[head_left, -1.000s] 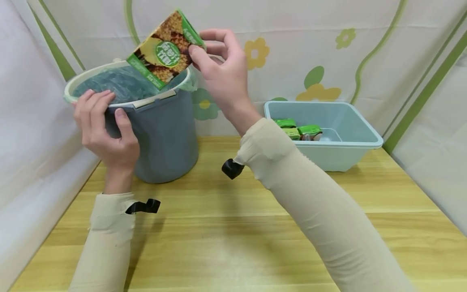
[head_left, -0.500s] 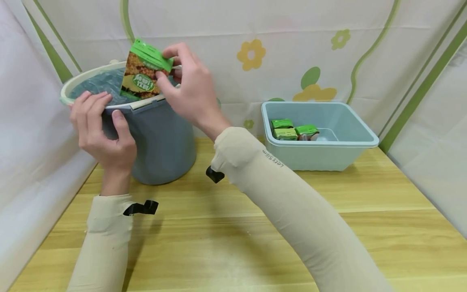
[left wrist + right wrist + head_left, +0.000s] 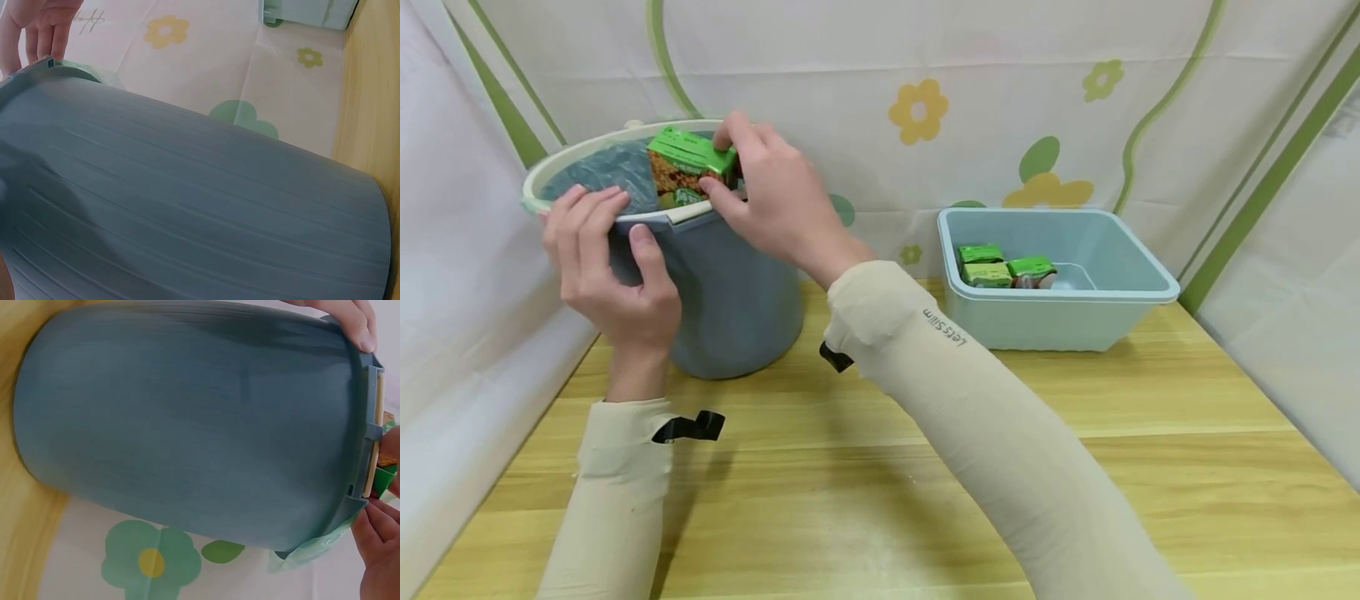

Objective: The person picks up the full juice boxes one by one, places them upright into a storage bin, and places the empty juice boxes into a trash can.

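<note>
A blue-grey trash bin (image 3: 730, 292) with a cream rim and a pale green liner bag (image 3: 602, 171) stands at the left. My left hand (image 3: 613, 283) grips its near rim, fingers over the top and thumb on the outer wall. My right hand (image 3: 778, 192) pinches a small green-topped drink carton (image 3: 692, 158) by its right side. The carton is upright in the bin's mouth, its lower part hidden behind the rim. In the right wrist view only a strip of the carton (image 3: 384, 478) shows past the rim.
A light blue plastic basket (image 3: 1060, 325) stands on the wooden table (image 3: 850, 500) at the right. Several small green-topped cartons (image 3: 987, 275) lie in its left part. A white cloth with printed flowers (image 3: 917, 111) hangs behind.
My right hand has moved left and down with the carton, from above the bin into its mouth. The carton has turned from tilted to nearly upright. My left hand keeps its hold.
</note>
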Demonstrator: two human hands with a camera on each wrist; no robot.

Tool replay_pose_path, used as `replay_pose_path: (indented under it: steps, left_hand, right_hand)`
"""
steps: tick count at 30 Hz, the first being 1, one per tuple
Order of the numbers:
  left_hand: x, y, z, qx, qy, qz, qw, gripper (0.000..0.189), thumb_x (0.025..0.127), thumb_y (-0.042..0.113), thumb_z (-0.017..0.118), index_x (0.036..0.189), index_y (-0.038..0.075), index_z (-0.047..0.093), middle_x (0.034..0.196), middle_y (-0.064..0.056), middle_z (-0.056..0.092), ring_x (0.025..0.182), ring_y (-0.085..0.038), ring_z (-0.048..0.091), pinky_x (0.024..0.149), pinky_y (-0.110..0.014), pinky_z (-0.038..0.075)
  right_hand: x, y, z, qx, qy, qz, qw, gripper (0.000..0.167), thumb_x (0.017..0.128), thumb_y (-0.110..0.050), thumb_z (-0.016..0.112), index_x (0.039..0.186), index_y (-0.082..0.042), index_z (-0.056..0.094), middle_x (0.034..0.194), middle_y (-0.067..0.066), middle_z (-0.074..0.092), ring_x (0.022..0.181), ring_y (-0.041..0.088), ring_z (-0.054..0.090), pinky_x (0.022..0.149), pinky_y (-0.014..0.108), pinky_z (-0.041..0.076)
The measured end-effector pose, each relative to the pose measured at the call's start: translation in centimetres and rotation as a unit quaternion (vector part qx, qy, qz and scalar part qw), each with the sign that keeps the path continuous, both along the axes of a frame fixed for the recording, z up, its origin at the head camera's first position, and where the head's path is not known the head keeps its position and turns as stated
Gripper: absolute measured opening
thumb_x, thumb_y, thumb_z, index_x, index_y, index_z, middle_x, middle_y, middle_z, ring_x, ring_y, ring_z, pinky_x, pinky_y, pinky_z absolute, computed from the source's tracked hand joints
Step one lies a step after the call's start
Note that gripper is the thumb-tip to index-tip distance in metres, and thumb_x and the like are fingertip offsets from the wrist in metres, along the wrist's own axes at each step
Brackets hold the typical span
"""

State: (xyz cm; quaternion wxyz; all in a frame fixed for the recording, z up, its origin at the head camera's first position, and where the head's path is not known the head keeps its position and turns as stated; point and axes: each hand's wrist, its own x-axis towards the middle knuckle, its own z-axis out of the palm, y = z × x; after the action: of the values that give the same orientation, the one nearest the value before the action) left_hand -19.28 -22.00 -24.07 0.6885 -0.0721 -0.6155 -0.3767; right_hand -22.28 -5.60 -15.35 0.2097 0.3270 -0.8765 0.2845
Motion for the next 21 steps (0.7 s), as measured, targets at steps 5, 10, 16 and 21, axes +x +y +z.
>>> replay_pose_path:
  steps: [5, 10, 16, 21]
  left_hand:
    - [0.06, -0.16, 0.04, 0.002, 0.002, 0.001, 1.0000, 0.041, 0.089, 0.033, 0.057, 0.108, 0.004, 0.080, 0.115, -0.006, 0.079, 0.130, -0.018, 0.063, 0.130, -0.039, 0.029]
    - [0.08, -0.26, 0.13, 0.003, 0.006, 0.001, 1.0000, 0.041, 0.089, 0.033, 0.057, 0.107, 0.004, 0.080, 0.114, -0.006, 0.079, 0.129, -0.018, 0.063, 0.129, -0.039, 0.030]
    - [-0.02, -0.40, 0.05, 0.001, 0.007, 0.003, 1.0000, 0.041, 0.089, 0.033, 0.057, 0.107, 0.004, 0.080, 0.114, -0.006, 0.079, 0.129, -0.018, 0.064, 0.128, -0.039, 0.031]
    - [0.01, -0.46, -0.04, -0.004, 0.007, 0.004, 1.0000, 0.040, 0.089, 0.032, 0.057, 0.107, 0.004, 0.080, 0.114, -0.007, 0.079, 0.129, -0.019, 0.063, 0.129, -0.040, 0.031]
  right_hand:
    - [0.09, -0.36, 0.07, 0.021, 0.005, -0.008, 0.9997, 0.038, 0.108, -0.038, 0.058, 0.138, -0.015, 0.053, 0.137, 0.003, 0.063, 0.097, 0.015, 0.061, 0.085, 0.027, 0.051]
    - [0.19, -0.65, 0.26, 0.033, 0.000, -0.015, 0.9993, 0.039, 0.108, -0.039, 0.056, 0.139, -0.016, 0.052, 0.146, 0.002, 0.060, 0.105, 0.016, 0.062, 0.089, 0.029, 0.052]
    - [0.27, -0.65, 0.29, 0.038, -0.001, -0.014, 0.9992, 0.037, 0.109, -0.040, 0.056, 0.136, -0.015, 0.053, 0.145, 0.002, 0.060, 0.105, 0.015, 0.061, 0.089, 0.028, 0.051]
    - [0.38, -0.52, 0.16, 0.050, 0.002, -0.014, 0.9986, 0.040, 0.109, -0.044, 0.054, 0.135, -0.014, 0.053, 0.145, 0.002, 0.059, 0.099, 0.012, 0.061, 0.088, 0.025, 0.050]
